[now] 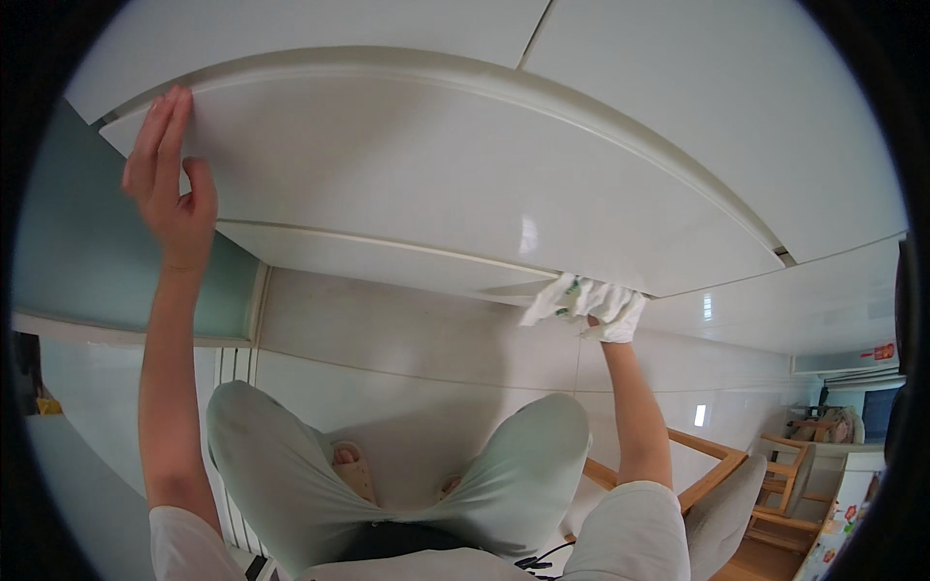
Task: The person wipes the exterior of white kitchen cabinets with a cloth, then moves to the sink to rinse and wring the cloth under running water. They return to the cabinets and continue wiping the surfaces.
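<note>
A glossy white cabinet panel [407, 167], probably a drawer front, stretches before me with a raised lip [349, 62] along its far edge. At its left end, the extended fingers of my left hand [171, 174] rest against the face near the upper corner, the thumb held apart. My right hand [617, 319] is mostly covered by a white cloth [607, 298] with green marks. That hand presses the cloth at the panel's lower edge, toward the right end. A loose end of the cloth hangs to the left; most of the fingers are hidden under it.
Below the panel runs a white base strip [378, 254] above the pale tiled floor [378, 319]. A frosted greenish door panel [87, 240] stands at left. My bent knees [538, 457] are close to the cabinet. A wooden-framed chair [716, 472] is at lower right, with more wooden furniture behind.
</note>
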A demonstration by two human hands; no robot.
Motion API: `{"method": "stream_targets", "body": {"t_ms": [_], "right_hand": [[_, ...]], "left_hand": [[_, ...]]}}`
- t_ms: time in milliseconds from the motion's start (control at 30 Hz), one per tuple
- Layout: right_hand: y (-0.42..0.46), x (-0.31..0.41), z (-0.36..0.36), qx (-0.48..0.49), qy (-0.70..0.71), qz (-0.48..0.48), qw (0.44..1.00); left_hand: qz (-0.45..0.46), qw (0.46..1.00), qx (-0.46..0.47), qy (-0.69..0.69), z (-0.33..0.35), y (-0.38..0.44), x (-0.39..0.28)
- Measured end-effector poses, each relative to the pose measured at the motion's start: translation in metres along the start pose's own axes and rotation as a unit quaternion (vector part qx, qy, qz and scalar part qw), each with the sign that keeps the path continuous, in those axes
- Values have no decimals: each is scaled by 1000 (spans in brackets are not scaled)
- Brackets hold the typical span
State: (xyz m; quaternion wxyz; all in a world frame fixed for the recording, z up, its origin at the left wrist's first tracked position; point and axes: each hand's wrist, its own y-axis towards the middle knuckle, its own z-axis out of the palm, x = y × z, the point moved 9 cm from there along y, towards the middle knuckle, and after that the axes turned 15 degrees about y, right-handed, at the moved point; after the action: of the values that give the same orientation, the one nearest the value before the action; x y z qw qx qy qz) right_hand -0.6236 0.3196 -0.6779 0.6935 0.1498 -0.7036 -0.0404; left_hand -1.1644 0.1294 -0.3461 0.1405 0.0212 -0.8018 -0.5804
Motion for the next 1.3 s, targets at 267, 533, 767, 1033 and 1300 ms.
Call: {"method": "stream_targets", "body": {"t_ms": [267,533,767,1033,1300], "right_hand": [[-24,59,-28,-139,37,-88,986],[-5,79,179,416,431,117,792],[-29,83,503,587,191,128,776],[-68,50,624,631,-64,-25,773],[-48,40,404,593,18,251,765]], "left_hand": [[16,999,-36,-24,4,-9,2],[42,997,-70,7,2,-7,0],[35,996,-80,8,-7,-8,3],[61,986,-146,-43,-5,-17,18],[37,987,-152,-27,-1,-16,21]]}}
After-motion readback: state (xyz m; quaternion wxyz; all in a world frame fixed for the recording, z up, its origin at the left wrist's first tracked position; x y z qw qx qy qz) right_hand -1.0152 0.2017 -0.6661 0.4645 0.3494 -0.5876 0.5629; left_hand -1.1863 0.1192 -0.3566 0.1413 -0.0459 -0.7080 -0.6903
